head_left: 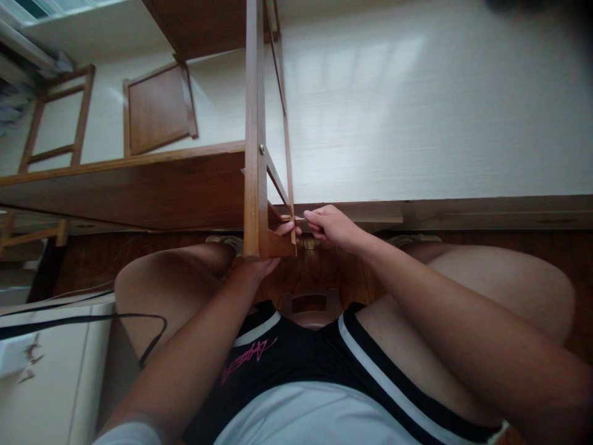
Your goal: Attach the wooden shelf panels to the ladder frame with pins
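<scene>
I sit on a wooden floor with my knees up, facing a wooden frame piece [256, 154] that stands upright between my legs. My left hand [266, 256] is wrapped round the frame's lower end, mostly hidden behind it, with the fingertips showing near its right edge. My right hand [330, 225] is closed in a pinch on a small thin metal tool [299, 219], pressed against the thin slat of the frame. A screw head [262, 149] shows higher up on the frame's post.
A long wooden board [139, 191] runs left from the frame. A wooden panel [160, 108] and a ladder-like frame [55, 117] lean on the white wall. A baseboard [486, 213] runs right. A white cabinet [46, 371] with black cables [92, 318] stands at lower left.
</scene>
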`<action>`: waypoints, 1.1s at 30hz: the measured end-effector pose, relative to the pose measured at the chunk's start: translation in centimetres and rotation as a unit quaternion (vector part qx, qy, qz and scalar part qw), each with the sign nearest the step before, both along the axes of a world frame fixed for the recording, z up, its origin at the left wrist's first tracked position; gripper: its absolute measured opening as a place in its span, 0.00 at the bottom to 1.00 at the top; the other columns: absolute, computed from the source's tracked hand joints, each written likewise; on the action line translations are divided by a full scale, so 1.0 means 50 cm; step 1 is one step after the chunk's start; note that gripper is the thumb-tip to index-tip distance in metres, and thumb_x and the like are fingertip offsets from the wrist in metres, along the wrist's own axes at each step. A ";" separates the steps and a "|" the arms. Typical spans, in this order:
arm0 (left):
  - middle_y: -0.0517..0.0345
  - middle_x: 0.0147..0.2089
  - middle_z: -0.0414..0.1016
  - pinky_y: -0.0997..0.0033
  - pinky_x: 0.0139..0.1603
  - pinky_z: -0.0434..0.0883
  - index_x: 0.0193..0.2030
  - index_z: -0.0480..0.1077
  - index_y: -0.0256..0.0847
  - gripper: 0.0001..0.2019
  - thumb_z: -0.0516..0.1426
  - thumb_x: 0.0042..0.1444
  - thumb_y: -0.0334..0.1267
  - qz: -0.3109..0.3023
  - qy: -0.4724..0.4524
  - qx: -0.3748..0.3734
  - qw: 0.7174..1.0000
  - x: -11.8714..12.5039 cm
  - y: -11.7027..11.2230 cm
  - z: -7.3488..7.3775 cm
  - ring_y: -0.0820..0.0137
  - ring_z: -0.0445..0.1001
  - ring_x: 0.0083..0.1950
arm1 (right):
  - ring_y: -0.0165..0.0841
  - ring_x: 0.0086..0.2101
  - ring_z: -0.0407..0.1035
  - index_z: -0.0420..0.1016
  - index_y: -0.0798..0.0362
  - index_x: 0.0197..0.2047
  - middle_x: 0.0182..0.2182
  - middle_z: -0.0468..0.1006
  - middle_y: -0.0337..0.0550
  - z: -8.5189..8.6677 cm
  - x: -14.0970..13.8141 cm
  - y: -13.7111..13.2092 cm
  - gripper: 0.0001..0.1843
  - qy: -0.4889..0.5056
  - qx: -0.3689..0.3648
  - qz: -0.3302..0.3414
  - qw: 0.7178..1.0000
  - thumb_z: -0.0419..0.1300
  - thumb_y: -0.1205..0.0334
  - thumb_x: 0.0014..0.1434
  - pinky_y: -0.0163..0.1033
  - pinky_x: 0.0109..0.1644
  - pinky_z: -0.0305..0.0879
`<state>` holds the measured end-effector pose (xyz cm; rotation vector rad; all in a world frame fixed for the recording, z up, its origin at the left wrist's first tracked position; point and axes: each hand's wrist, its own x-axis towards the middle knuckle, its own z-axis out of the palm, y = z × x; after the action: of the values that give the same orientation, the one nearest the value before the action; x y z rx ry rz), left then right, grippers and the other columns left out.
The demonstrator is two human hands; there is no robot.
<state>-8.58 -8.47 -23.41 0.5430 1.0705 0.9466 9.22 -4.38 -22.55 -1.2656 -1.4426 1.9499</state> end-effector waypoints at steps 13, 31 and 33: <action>0.57 0.35 0.80 0.75 0.35 0.71 0.39 0.79 0.38 0.12 0.68 0.48 0.38 0.011 0.014 0.019 1.000 -0.002 0.000 -0.006 0.74 0.76 0.34 | 0.21 0.13 0.38 0.47 0.50 0.22 0.11 0.49 0.28 0.017 0.008 0.023 0.27 0.090 -0.316 -0.007 0.944 0.44 0.44 0.69 0.28 0.15 0.34; 0.57 0.34 0.79 0.75 0.33 0.72 0.41 0.76 0.36 0.13 0.67 0.48 0.37 0.008 0.000 0.000 1.000 -0.001 -0.001 0.003 0.74 0.76 0.32 | 0.29 0.29 0.56 0.63 0.53 0.27 0.25 0.65 0.36 -0.006 0.028 0.006 0.20 -0.111 0.253 0.054 0.960 0.48 0.52 0.68 0.35 0.35 0.50; 0.57 0.33 0.79 0.75 0.33 0.72 0.42 0.77 0.36 0.14 0.68 0.48 0.39 0.003 0.003 -0.001 1.000 -0.002 0.000 0.000 0.74 0.76 0.31 | 0.30 0.30 0.58 0.65 0.53 0.29 0.26 0.67 0.37 -0.004 0.030 0.004 0.19 -0.121 0.254 0.064 0.958 0.48 0.51 0.68 0.35 0.37 0.51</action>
<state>-8.68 -8.46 -23.42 0.5407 1.0803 0.9496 10.70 -4.18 -22.74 -1.2124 -2.0265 1.3847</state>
